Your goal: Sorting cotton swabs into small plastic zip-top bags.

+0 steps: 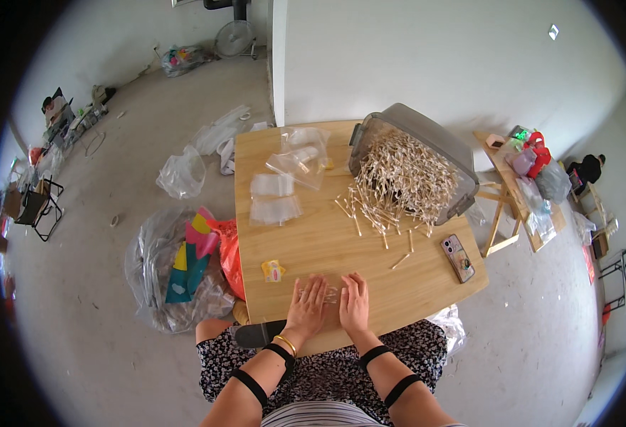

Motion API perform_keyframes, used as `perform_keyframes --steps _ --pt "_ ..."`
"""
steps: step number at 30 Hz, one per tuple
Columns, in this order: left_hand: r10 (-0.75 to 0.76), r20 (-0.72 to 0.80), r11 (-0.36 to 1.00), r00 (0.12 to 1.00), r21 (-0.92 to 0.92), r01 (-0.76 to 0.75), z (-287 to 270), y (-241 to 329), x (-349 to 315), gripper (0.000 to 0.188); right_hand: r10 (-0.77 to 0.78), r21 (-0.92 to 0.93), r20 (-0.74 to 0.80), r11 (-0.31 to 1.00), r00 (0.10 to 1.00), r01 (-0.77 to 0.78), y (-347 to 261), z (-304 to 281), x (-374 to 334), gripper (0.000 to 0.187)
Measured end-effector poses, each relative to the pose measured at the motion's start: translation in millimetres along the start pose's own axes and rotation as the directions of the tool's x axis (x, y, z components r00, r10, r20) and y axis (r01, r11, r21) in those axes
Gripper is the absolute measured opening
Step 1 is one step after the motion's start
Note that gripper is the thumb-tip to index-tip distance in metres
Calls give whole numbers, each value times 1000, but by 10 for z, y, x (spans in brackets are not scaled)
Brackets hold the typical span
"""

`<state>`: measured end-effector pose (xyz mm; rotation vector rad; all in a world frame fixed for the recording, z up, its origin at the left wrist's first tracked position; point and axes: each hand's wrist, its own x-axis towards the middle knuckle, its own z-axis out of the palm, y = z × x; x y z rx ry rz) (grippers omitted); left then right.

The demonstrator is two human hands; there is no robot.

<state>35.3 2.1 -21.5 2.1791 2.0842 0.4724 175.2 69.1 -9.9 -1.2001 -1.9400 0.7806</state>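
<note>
Near the front edge of the wooden table point(341, 252), my left hand point(308, 304) lies flat with its fingers stretched out over one side of a small clear plastic bag point(331, 294). My right hand point(354, 304) rests on its edge at the bag's other side, fingers extended and slightly curved. The bag's contents are too faint to make out. Beyond my left hand lie small yellow printed cards point(273, 270). A grey plastic bin point(407, 114) is tipped toward me, with a heap of cotton swabs point(405, 174) spilling onto the tabletop.
Stacks of clear bags point(273, 198) and a larger plastic bag point(300, 158) lie at the table's far left. A phone point(457, 257) sits by the right edge. Plastic sacks point(156, 270) stand on the floor at left. A wooden side table point(512, 185) with bags stands at right.
</note>
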Motion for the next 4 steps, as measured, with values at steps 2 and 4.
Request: perform_keyframes --steps 2,4 --pt "-40 50 993 998 115 34 -55 34 3 71 -46 -253 1 966 999 45 62 -79 -33 35" --pt "-58 43 994 997 92 54 -73 49 50 82 -110 -416 101 898 989 142 107 -71 -63 45"
